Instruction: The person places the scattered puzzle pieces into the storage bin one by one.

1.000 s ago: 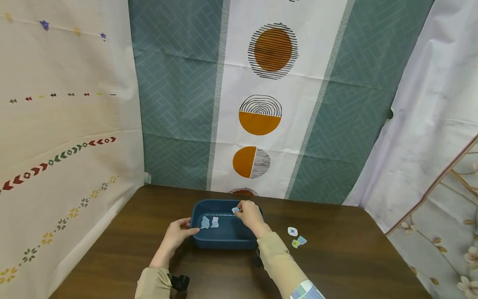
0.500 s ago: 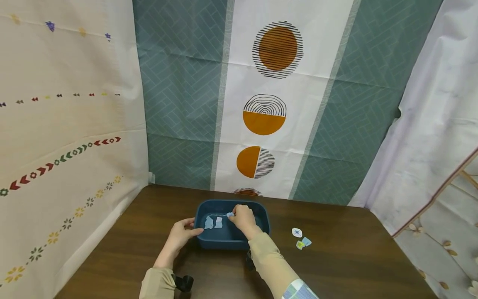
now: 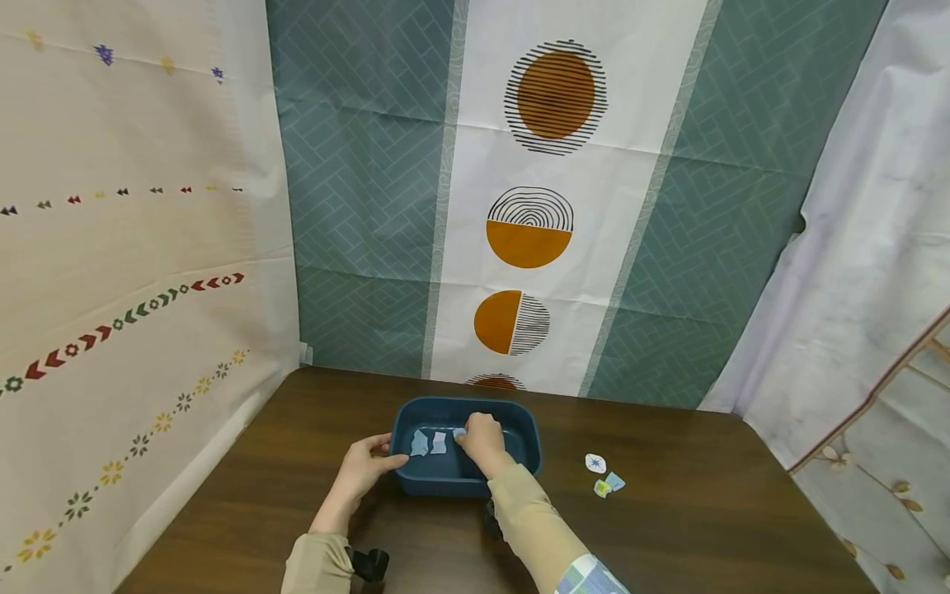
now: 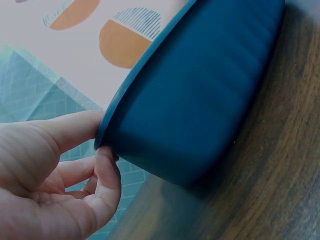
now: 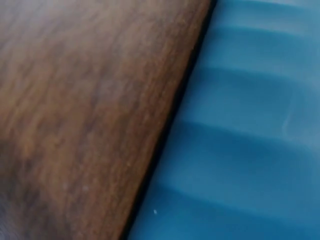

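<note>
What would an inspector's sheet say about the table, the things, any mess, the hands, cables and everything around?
Surface: dark brown wood-grain table.
Job's things: blue rectangular plastic-looking box, with two flat pale pieces inside; right of it, white star-printed piece, light blue piece, yellow-green piece.
Clutter: nothing seen.
Hands: left hand pinches the box's rim; right hand holds a small pale blue piece inside the box.
Cables: nothing seen.
Surroundings: teal-and-white cloth with orange circles behind, cream patterned cloth left, white flowered cloth right.

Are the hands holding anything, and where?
Left hand: blue bin, by the rim at its left end. Right hand: a bluish piece peeks out beside it; the grip is hidden.
</note>
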`<state>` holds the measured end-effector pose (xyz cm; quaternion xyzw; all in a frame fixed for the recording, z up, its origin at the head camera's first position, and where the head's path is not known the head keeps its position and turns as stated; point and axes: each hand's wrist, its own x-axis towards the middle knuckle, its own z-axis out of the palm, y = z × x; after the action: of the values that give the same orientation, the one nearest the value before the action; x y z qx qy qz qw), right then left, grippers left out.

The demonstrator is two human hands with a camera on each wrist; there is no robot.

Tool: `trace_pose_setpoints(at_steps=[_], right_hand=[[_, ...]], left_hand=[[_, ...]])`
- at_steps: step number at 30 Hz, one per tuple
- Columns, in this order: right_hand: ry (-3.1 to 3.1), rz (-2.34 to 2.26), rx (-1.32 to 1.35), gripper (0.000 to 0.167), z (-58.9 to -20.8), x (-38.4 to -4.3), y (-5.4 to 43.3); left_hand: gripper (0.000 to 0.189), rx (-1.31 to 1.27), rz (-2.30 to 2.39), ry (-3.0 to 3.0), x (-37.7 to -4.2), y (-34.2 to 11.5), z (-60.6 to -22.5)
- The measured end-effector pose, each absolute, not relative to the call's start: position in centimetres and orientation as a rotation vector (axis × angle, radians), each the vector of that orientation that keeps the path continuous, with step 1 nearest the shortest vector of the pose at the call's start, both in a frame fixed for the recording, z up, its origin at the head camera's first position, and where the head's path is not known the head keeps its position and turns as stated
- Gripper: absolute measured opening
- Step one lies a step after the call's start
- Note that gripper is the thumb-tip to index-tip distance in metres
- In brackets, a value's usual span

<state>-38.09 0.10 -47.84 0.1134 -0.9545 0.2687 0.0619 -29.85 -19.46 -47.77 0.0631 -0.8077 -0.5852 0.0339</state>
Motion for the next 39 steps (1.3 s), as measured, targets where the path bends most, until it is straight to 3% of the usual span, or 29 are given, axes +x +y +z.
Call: trace_pose_setpoints(at_steps=[5, 26, 39], right_hand=[[-2.901, 0.789, 0.354, 0.060, -48.3, -38.2, 0.0], [-2.973, 0.764, 0.261, 0.025, -49.5, -39.2, -0.5], [-2.966, 0.777, 0.288, 0.019, -48.6, -38.8, -0.3]], left_hand=[[0.056, 0.191, -1.792, -2.486, -29.9, -19.5, -47.9], [0.055, 0.190, -1.811, -2.465, -30.0, -19.4, -47.8], [0.054, 0.213, -1.813, -2.468, -29.9, -19.4, -47.8]])
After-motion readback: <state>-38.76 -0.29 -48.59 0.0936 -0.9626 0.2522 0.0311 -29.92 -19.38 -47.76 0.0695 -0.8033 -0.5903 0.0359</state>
